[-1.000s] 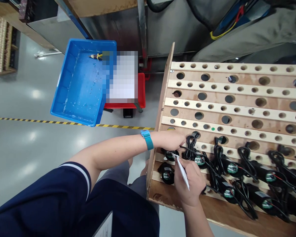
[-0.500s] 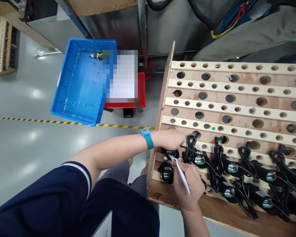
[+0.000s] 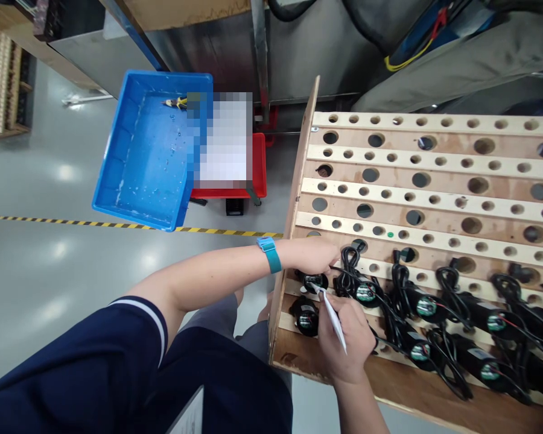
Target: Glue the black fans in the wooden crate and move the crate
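My right hand (image 3: 350,337) is closed around a flat white squeeze tube (image 3: 335,325). Its narrow nozzle points at the green circuit board in the open end of a black cylindrical housing (image 3: 315,282). My left hand (image 3: 317,255), with a teal band at the wrist, is curled just above that housing. A black cable (image 3: 339,270) runs out from under the left fingertips; what they grip is mostly hidden. Closer to me stands another black housing (image 3: 306,316). To the right, several similar housings (image 3: 428,305) with exposed boards and coiled cables lie in the wooden rack (image 3: 353,198).
The rack has rows of round holes and a raised left side wall (image 3: 298,181). Beyond my left arm sits a blue bin (image 3: 147,144) with yellow-handled pliers (image 3: 175,103), beside a red tray (image 3: 259,163). Another person's trouser leg (image 3: 452,72) is at the far right.
Almost nothing differs. The nozzle stays at the same housing, both hands hold their places, and the view has shifted very slightly.
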{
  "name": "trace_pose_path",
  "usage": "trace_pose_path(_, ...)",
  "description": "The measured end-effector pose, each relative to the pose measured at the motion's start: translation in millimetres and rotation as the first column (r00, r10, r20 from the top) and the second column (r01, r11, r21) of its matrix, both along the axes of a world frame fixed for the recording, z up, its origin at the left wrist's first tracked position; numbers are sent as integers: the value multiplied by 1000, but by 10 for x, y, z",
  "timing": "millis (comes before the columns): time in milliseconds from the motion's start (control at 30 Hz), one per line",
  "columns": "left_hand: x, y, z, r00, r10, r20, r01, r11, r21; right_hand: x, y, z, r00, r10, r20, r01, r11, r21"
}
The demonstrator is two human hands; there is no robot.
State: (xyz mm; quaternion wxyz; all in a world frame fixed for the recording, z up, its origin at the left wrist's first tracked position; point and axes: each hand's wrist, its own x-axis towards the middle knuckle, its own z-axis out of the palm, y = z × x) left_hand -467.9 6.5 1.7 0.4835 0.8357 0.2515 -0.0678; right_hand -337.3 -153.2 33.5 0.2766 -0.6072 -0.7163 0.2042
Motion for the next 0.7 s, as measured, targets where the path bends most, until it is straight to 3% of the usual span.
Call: trace_pose_path(700,-2,2,-13,1000,21,4,-21,999,-25,36,-10,-13,1000,12,24,-12,1000,26)
